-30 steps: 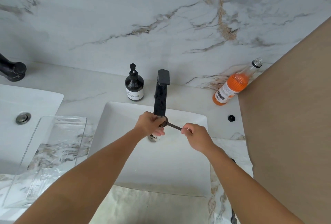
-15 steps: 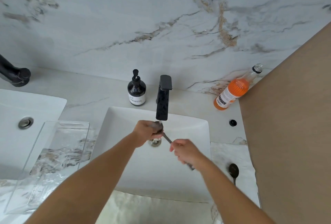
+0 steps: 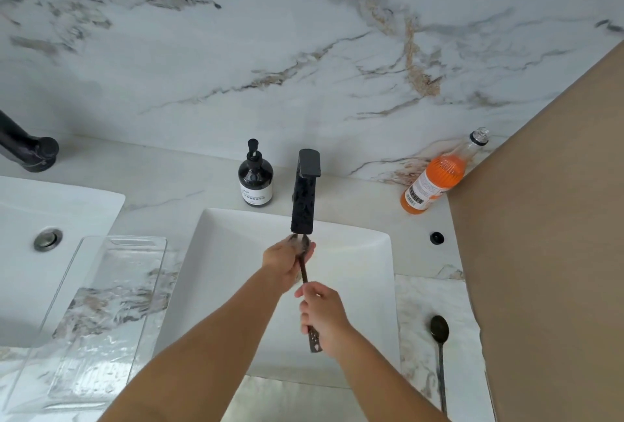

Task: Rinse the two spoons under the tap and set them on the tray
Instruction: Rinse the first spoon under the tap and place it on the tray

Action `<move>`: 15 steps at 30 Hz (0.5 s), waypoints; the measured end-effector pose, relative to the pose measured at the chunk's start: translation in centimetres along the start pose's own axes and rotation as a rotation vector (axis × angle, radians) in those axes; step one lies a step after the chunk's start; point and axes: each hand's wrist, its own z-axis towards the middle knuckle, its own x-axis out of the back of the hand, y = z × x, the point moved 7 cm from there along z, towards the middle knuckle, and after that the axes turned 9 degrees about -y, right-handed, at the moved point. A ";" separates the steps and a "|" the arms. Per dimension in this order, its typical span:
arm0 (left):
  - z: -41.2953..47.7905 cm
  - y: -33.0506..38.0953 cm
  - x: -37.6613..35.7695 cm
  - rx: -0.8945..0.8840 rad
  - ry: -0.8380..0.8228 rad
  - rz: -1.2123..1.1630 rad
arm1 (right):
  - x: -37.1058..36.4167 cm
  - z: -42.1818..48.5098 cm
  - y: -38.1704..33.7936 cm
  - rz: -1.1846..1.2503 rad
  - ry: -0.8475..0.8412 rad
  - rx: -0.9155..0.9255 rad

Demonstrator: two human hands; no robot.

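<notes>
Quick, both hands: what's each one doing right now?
Left hand: closed around the bowl of the spoon under the tap.
Right hand: closed on that spoon's handle.

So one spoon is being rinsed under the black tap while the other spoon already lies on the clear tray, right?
Not quite. The head view shows the second spoon lying on the counter right of the sink, not on the clear tray. The first spoon is indeed under the black tap, held by both hands.

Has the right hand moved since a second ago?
Yes. The right hand has slid back toward the person, away from the tap, swinging the spoon handle from sideways to pointing at the sink's near edge.
</notes>
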 end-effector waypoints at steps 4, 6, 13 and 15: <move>0.4 2.0 1.5 -0.095 -0.040 0.458 | 3.0 0.1 -2.9 -0.418 -0.041 0.059; 0.4 3.8 1.1 -0.112 -0.083 0.818 | 5.4 0.4 -6.3 -0.743 -0.044 0.134; -0.6 5.2 -3.0 -0.173 -0.346 1.478 | 8.3 1.2 -10.8 -1.092 -0.153 0.095; -1.1 5.2 -3.0 -0.240 -0.326 1.619 | 8.3 1.3 -11.0 -1.187 -0.156 0.124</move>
